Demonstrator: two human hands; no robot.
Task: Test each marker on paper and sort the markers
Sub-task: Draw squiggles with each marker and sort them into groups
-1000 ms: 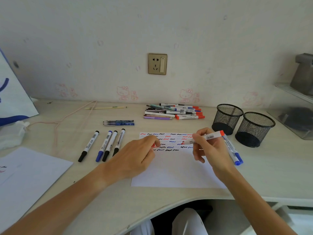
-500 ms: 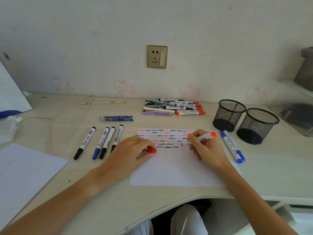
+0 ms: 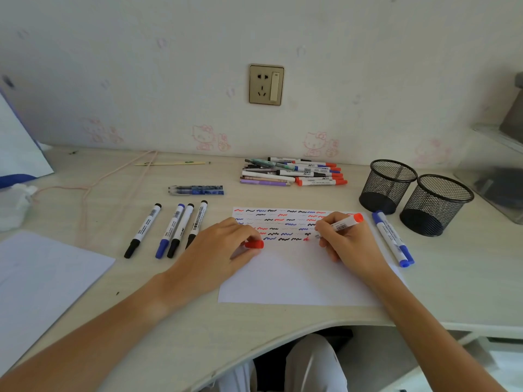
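Now right hand (image 3: 346,243) grips red marker (image 3: 343,224), tip on paper (image 3: 297,278); left hand (image 3: 218,250) pinches red cap (image 3: 254,244).

Desk (image 3: 283,321), paper (image 3: 297,278) (scribbled), markers (image 3: 294,174), cups (image 3: 387,185)

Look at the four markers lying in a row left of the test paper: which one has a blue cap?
The second from the left. Its cap, at the near end, is blue; the other three markers show black ends.
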